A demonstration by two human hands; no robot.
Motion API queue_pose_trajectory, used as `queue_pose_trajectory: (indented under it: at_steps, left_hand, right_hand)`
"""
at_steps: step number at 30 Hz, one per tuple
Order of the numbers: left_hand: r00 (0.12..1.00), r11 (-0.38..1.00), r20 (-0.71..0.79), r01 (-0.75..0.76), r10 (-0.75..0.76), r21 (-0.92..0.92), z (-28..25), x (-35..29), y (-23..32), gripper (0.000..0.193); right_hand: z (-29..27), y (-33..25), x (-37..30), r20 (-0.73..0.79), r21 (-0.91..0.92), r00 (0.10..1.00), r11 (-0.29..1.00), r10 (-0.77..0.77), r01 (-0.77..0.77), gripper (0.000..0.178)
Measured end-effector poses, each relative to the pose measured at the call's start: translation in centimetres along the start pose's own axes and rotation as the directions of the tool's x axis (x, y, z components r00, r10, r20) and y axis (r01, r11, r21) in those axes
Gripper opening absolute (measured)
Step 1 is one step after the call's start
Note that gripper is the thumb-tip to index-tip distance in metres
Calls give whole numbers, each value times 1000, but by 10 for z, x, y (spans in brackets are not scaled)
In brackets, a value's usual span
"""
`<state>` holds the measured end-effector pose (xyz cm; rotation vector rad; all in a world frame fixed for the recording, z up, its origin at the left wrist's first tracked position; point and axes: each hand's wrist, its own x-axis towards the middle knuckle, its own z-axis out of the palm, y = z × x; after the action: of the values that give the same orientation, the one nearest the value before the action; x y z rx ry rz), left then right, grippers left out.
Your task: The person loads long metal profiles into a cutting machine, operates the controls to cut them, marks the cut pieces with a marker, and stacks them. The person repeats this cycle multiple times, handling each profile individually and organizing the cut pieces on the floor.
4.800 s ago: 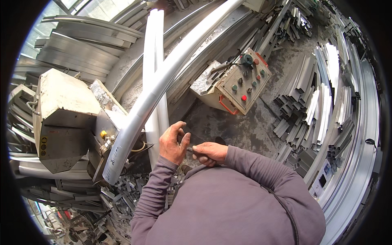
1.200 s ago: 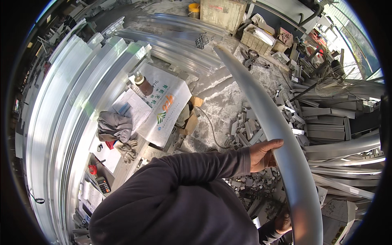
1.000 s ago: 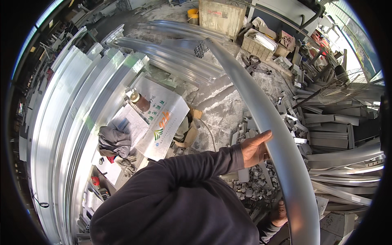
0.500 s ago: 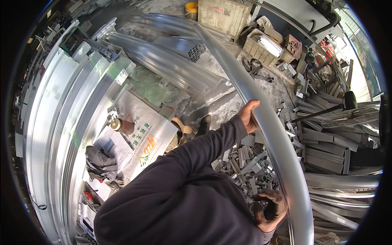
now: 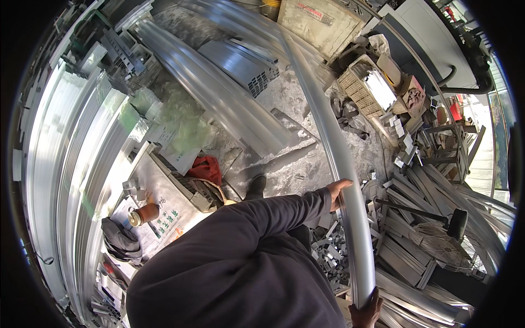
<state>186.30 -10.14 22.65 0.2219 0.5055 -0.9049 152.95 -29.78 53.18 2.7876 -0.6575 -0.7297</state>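
A long silvery metal profile point(image 5: 338, 147) runs from the far floor down toward me, a little right of the middle. My left hand point(image 5: 339, 192) is closed round its left edge partway along, with the thumb lying over the top face. Close to the lower edge, my right hand point(image 5: 367, 310) grips the profile's near end, its fingers against the right side; part of this hand is hidden. Beneath the profile lies a heap of small metal offcuts point(image 5: 331, 249).
Long wrapped profiles point(image 5: 60, 147) are stacked at the left. Beside them, a table point(image 5: 180, 194) bears a brown jar point(image 5: 143, 215) and dark cloth point(image 5: 121, 240). More profiles point(image 5: 219, 98) lie on the floor ahead. A wicker basket point(image 5: 358, 90), a fan point(image 5: 440, 240) and metal scrap point(image 5: 404, 240) occupy the right.
My view has shifted. The profile's near end has come into sight. My right hand, earlier beside the profile with curled fingers, is now at that end; my left hand still holds the left edge.
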Motion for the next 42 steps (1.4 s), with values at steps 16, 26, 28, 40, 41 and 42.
queue_pose_trajectory:
  at_steps: [16,26,28,40,41,42]
  left_hand:
    - [958,983,-266,-142,106,-120,-35,134,130,24]
    - [811,873,-372,-487,451,-6,-54,142,379,38]
    - [785,834,-353,-551,508,-24,-46,117,445,45]
    - [827,814,-362,-529,431,-240,-61,181,457,48]
    - [813,805,-379,-546,442,-233,-66,184,470,47]
    - [818,813,-411,-525,402,-250,-69,186,483,47]
  right_hand:
    - [-9,8,294,-233,176,911,906,-341,385,93]
    - [-86,-83,439,-141,177,840,822,-524,542,103]
    - [-101,-81,454,-138,113,834,828,-534,549,100]
    - [-182,-168,506,-41,-88,930,929,-365,361,104]
    - [-188,-178,512,-43,-89,931,930,-361,357,103]
    - [-194,-187,521,-44,-89,932,931,-360,355,102]
